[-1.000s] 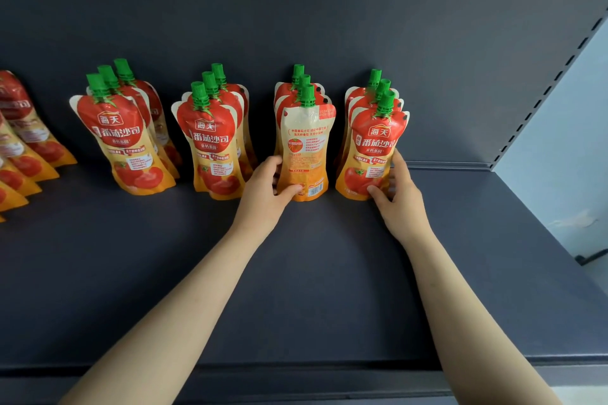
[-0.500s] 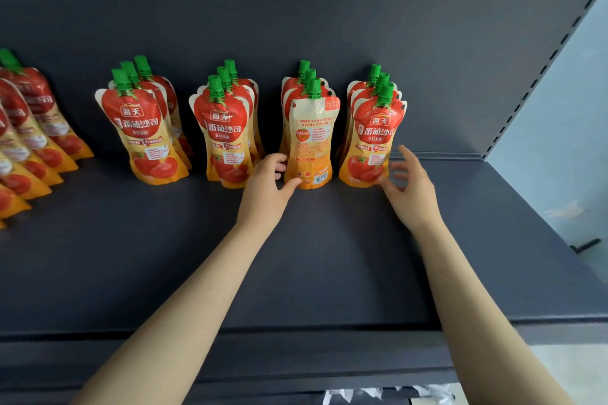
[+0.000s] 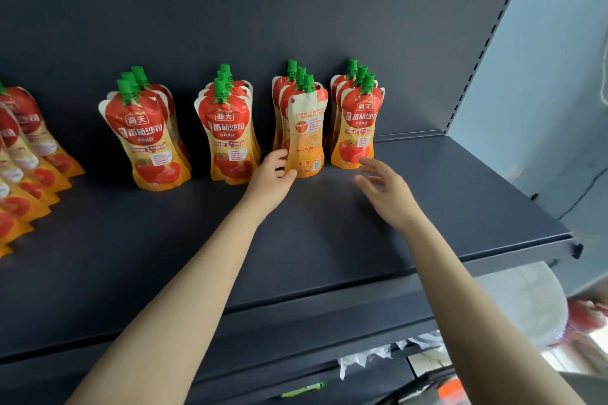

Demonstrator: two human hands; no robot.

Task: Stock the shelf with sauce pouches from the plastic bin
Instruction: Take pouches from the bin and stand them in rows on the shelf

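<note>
Left hand [image 3: 271,179] pinches the lower left edge of the back-facing pouch [image 3: 306,135], fingers curled round the edge and thumb near its base. That pouch stands upright on the dark shelf [image 3: 164,240] with its back panel toward me. It's at the front of a three-deep file; the two behind it show red sides and green caps. Right hand [image 3: 386,189] is right of the back-facing pouch and nearer me, fingers spread and loose, holding nothing, motion-blurred. Its fingertips are near the base of the right-hand row [image 3: 357,128], which stands just right of the back-facing pouch, labels forward. Can't tell if a fingertip touches it. Just left of the back-facing pouch, beside my left knuckles, is the left-hand row [image 3: 227,135], also labels forward. Further left of it is a third row [image 3: 144,141]. Well left again, a leaning batch [image 3: 23,154] is cut off by the frame edge. Below and right of the back-facing pouch, under the shelf lip, there's a blurry translucent container [image 3: 526,302] with red shapes beside it. Can't tell whether that's the bin.
</note>
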